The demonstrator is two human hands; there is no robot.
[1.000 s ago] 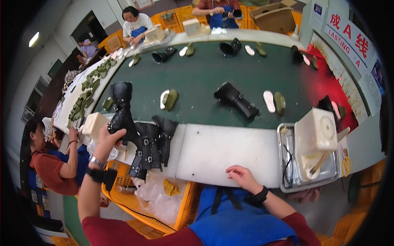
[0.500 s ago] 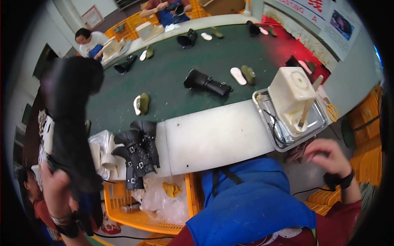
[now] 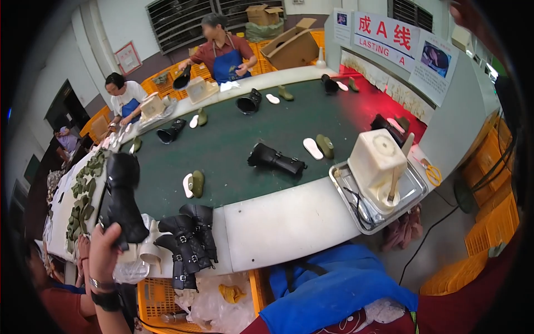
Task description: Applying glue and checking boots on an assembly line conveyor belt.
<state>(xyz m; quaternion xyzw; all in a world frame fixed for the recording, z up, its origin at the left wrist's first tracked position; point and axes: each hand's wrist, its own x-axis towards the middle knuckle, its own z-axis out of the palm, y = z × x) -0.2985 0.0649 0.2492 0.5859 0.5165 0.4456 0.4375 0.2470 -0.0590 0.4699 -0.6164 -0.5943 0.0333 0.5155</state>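
Note:
A black boot (image 3: pixel 123 200) stands up in my left hand (image 3: pixel 104 250), whose fingers are closed round its lower end at the left of the view. Beside that hand, several black buckled boots (image 3: pixel 189 236) lie bunched on the white table edge (image 3: pixel 278 222). Close by are a white cup-like container (image 3: pixel 150 251) and clear plastic wrapping. My right hand (image 3: pixel 470 19) is raised at the upper right rim, dark and partly cut off; its fingers cannot be made out well.
Black boots (image 3: pixel 275 160), white insoles (image 3: pixel 312 148) and olive pieces (image 3: pixel 325 147) lie on a green conveyor belt (image 3: pixel 222 145). A metal tray (image 3: pixel 364 225) holds a cream container and brush. Yellow scissors (image 3: pixel 433 173) lie right. An orange crate (image 3: pixel 150 295) stands below. Co-workers sit across the belt and at left.
The boot in my left hand has moved away from the camera and looks smaller. My right hand has risen from beside the tray to the upper right rim. The head view has tilted up.

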